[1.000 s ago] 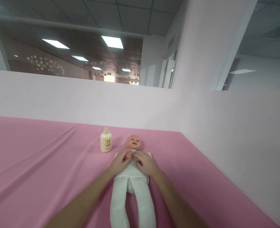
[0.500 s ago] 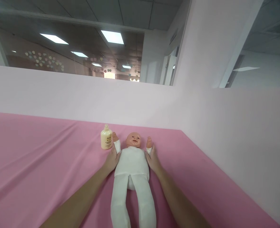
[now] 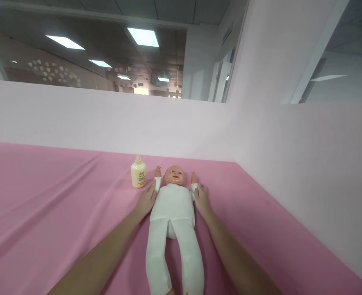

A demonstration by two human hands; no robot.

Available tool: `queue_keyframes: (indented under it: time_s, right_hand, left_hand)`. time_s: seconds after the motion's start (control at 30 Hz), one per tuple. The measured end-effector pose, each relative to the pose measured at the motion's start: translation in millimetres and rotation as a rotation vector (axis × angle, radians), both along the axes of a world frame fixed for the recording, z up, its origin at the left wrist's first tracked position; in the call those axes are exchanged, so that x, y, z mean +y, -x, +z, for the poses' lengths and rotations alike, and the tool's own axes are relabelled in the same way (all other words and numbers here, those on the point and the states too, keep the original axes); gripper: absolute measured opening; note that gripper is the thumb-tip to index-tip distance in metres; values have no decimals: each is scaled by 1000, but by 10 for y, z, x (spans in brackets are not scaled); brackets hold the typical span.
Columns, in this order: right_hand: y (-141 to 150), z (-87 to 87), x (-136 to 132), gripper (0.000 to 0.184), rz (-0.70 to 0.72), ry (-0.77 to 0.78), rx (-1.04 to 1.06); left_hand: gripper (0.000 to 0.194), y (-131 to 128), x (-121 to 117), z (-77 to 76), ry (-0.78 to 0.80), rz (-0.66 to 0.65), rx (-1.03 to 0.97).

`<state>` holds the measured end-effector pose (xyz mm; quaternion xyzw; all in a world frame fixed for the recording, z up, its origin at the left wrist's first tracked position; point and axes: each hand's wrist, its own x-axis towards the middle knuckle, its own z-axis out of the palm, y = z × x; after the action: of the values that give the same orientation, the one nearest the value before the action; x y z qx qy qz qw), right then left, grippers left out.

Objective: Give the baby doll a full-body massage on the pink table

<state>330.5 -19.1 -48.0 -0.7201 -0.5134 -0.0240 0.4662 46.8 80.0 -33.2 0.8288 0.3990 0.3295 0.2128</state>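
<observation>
Left hand [image 3: 146, 200] and right hand [image 3: 202, 200] are now apart, leaving the lower-centre doll [image 3: 172, 205] with arms [image 3: 158, 182] raised. Their grip is unclear.

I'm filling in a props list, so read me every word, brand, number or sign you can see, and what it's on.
Nothing is legible.
Bottle: dark print on its front, too small to read.
Dark strip above the door: perhaps a sign, too blurred to read.
Doll: no lettering visible.
</observation>
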Motion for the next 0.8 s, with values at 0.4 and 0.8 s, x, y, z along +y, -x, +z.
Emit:
queue_keyframes:
  time_s: [0.4, 0.8]
  right_hand:
    - [32, 19, -40, 66, 50, 49, 93]
    - [60, 147, -108, 36, 93, -201, 361]
  left_hand:
    - [72, 57, 47, -103, -7, -98, -6]
    - [60, 33, -83, 86, 134, -78, -234]
